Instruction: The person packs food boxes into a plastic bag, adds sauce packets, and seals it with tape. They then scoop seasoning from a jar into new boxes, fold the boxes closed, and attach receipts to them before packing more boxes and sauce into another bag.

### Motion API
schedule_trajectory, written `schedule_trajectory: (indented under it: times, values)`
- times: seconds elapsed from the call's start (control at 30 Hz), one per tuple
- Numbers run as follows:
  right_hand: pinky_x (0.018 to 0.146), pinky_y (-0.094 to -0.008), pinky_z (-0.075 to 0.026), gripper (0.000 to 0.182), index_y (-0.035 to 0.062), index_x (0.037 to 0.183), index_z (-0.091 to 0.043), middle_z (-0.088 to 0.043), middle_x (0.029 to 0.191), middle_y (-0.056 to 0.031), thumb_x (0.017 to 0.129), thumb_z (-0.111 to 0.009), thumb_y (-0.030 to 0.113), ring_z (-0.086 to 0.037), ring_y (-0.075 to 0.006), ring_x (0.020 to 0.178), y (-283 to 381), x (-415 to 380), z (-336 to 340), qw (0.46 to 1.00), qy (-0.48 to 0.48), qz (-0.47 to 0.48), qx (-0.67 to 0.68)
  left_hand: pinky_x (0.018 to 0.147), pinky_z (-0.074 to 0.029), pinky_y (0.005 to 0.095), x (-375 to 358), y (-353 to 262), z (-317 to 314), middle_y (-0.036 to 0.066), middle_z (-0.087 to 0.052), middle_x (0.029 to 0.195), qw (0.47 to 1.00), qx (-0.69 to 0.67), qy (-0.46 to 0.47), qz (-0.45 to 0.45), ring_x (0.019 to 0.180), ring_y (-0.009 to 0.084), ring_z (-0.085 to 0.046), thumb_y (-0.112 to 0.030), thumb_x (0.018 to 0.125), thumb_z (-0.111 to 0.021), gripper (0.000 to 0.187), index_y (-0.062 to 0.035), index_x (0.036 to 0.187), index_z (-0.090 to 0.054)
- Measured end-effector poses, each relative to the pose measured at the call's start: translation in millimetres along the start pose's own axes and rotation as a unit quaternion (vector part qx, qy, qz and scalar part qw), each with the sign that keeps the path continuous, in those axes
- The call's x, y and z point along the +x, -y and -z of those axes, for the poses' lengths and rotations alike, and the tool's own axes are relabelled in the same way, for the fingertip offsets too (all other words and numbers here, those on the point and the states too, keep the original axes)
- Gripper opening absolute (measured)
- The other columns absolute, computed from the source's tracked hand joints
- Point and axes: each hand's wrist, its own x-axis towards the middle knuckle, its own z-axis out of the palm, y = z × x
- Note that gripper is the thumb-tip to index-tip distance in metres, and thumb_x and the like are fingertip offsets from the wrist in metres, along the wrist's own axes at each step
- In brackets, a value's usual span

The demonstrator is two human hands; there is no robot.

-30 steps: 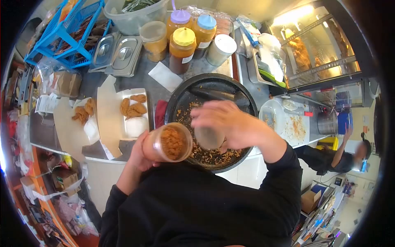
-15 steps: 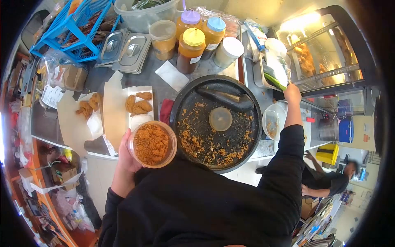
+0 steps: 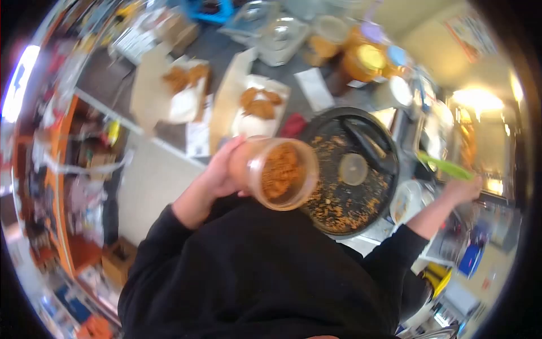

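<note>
My left hand [image 3: 221, 172] is wrapped round a clear tub [image 3: 282, 174] of reddish-brown crumbs, tilted with its mouth toward the camera. Right beside it lies a round black pan [image 3: 389, 195], scattered with crumbs and holding a small clear cup [image 3: 353, 169]. At the right, my right hand [image 3: 466, 191] grips a long green utensil [image 3: 446, 166], blurred by motion. Two open cardboard boxes, one at the left [image 3: 148, 96] and one nearer the pan [image 3: 227, 101], hold fried pieces and white lidded cups.
Sauce bottles with yellow [image 3: 371, 57] and blue [image 3: 397, 55] caps stand behind the pan. Steel lids [image 3: 280, 37] lie at the back. A lit glass cabinet [image 3: 491, 135] is at the right, a white bowl [image 3: 407, 199] beside the pan.
The view has turned and shifted. The tub is now tilted over and overlaps the pan's left edge. My right hand has lifted the green utensil away from the tray by the cabinet.
</note>
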Motion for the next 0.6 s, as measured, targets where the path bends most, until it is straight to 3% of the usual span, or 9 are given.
schedule_trajectory:
  times: [0.07,0.13,0.2,0.23,0.37,0.43,0.47,0.57,0.6]
  values:
    - [0.057,-0.0308,-0.047,0.018,0.0014,0.104,-0.05,-0.052,0.083,-0.0064,0.087,-0.054,0.002,-0.052,-0.0195,0.067,25.6,-7.0,-21.8,0.998,0.0,-0.027,0.065,0.037,-0.046,0.0285,-3.7,0.3,3.4,0.011,-0.059,0.112,1.0,0.004,0.027,-0.009,0.07,0.0224,-0.065,-0.055,0.096,-0.029,0.059,-0.0132,0.137,-0.036]
    - [0.055,-0.0284,-0.045,0.022,0.003,0.105,-0.046,-0.051,0.082,-0.006,0.086,-0.053,-0.003,-0.05,-0.0169,0.065,139.4,-46.6,-45.9,0.875,0.014,-0.268,0.402,0.047,-0.046,0.0308,-5.9,0.4,9.1,0.012,-0.058,0.114,0.999,-0.01,0.034,-0.01,0.077,0.0232,-0.064,-0.054,0.096,-0.031,0.058,-0.0111,0.135,-0.037]
    - [0.056,-0.0271,-0.045,0.032,0.0039,0.111,-0.042,-0.052,0.085,-0.0066,0.083,-0.056,-0.006,-0.05,-0.0151,0.066,163.5,-69.1,-68.6,0.817,0.1,-0.171,0.542,0.077,-0.045,0.0374,-11.8,-1.7,13.9,0.014,-0.055,0.12,0.998,-0.044,0.049,-0.013,0.099,0.0257,-0.058,-0.05,0.096,-0.033,0.056,-0.0058,0.13,-0.041]
    - [0.057,-0.0264,-0.045,0.038,0.0043,0.114,-0.04,-0.052,0.086,-0.007,0.082,-0.057,-0.007,-0.05,-0.0142,0.066,173.7,-82.0,-78.9,0.776,0.143,-0.119,0.603,0.08,-0.047,0.0385,-16.9,-2.3,16.2,0.015,-0.054,0.121,0.997,-0.051,0.056,-0.019,0.102,0.0261,-0.059,-0.05,0.096,-0.033,0.056,-0.0049,0.129,-0.041]
    - [0.059,-0.0271,-0.046,0.044,0.0045,0.119,-0.035,-0.054,0.093,-0.0088,0.083,-0.06,-0.003,-0.051,-0.0147,0.069,231.5,-174.3,-118.0,0.894,0.055,0.022,0.444,0.064,-0.054,0.038,-41.8,-16.1,21.5,0.016,-0.055,0.119,0.993,-0.065,0.067,-0.067,0.091,0.026,-0.064,-0.052,0.096,-0.029,0.059,-0.0062,0.133,-0.037]
    - [0.063,-0.0272,-0.047,0.045,0.0037,0.12,-0.033,-0.054,0.097,-0.0099,0.084,-0.06,-0.001,-0.053,-0.0153,0.072,221.8,-218.5,-133.6,0.922,0.097,0.12,0.355,0.086,-0.052,0.0431,-57.0,-23.9,18.9,0.017,-0.054,0.122,0.986,-0.124,0.036,-0.107,0.105,0.0284,-0.06,-0.051,0.096,-0.029,0.06,-0.0029,0.131,-0.038]
    - [0.066,-0.0267,-0.048,0.044,0.0032,0.12,-0.033,-0.054,0.098,-0.0105,0.085,-0.06,-0.001,-0.054,-0.0155,0.074,219.6,-235.0,-137.7,0.927,0.128,0.164,0.312,0.105,-0.037,0.0436,-53.6,-22.6,38.6,0.019,-0.05,0.129,0.951,-0.183,0.212,-0.133,0.121,0.0303,-0.049,-0.05,0.097,-0.028,0.062,0.0005,0.133,-0.037]
    - [0.067,-0.0264,-0.049,0.029,0.0026,0.111,-0.038,-0.054,0.096,-0.0088,0.09,-0.057,0.003,-0.054,-0.0146,0.073,198.3,-253.3,-145.0,0.937,0.254,0.229,0.074,0.103,-0.04,0.0438,-70.6,-35.7,57.1,0.019,-0.048,0.134,0.957,-0.211,0.159,-0.123,0.122,0.0306,-0.049,-0.049,0.097,-0.027,0.064,0.0003,0.137,-0.035]
    - [0.067,-0.0242,-0.048,0.027,-0.0001,0.109,-0.039,-0.053,0.098,-0.0093,0.091,-0.058,0.007,-0.055,-0.0145,0.075,200.0,-263.5,-152.5,0.925,0.273,-0.059,0.259,0.105,-0.039,0.0437,-80.7,-43.9,44.5,0.019,-0.047,0.136,0.951,-0.255,0.113,-0.132,0.124,0.0315,-0.048,-0.048,0.098,-0.025,0.064,0.0013,0.139,-0.033]
